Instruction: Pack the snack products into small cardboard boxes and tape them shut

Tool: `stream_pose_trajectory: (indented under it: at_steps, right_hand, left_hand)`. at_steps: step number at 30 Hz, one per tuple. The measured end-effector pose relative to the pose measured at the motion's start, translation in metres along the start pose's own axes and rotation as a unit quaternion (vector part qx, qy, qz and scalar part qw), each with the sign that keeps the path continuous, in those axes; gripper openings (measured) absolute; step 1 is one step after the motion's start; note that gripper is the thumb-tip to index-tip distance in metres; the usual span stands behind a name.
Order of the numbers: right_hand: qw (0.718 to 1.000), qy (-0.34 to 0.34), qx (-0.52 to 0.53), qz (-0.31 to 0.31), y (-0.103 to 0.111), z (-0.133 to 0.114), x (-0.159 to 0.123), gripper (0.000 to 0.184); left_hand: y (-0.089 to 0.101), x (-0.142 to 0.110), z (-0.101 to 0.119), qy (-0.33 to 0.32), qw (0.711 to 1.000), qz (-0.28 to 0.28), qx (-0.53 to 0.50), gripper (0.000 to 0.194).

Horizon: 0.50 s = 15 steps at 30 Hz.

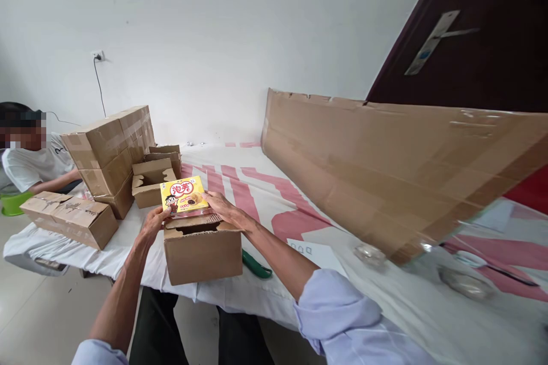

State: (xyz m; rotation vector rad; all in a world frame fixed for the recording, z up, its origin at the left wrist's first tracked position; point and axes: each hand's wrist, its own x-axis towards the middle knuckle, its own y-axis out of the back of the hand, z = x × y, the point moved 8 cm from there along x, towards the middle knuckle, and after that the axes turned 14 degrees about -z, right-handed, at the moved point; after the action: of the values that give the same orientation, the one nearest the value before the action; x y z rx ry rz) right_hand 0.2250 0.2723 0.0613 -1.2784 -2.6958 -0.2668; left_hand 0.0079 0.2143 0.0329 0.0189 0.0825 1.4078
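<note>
A yellow snack box with a cartoon figure and red-and-white lettering is held between my two hands. My left hand grips its left edge, the thumb on the front. At the right edge, my right hand is closed on the same box. Just below and in front of it stands a brown cardboard box, its top open and its inside dark. The snack box hides part of that opening. Right of the carton lies a dark green curved object, perhaps a tool handle.
Taped cartons are stacked at left, with a low carton before them. Open cartons stand behind my hands. A person sits far left. A long cardboard panel leans at right, near clear tape rolls.
</note>
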Motion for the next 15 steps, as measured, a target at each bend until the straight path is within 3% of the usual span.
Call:
stream_pose_trajectory:
  at_steps: [6,15]
  right_hand:
    - [0.999,-0.009,0.014,0.048,0.015,-0.008,0.006,0.058]
    - [0.995,0.088,-0.029,0.038,0.018,-0.072,-0.005,0.072]
  left_hand:
    - [0.004,-0.004,0.039,-0.051,0.998,0.030,0.022,0.070]
    - [-0.008,-0.018,0.104,-0.130,0.990,0.036,0.032,0.072]
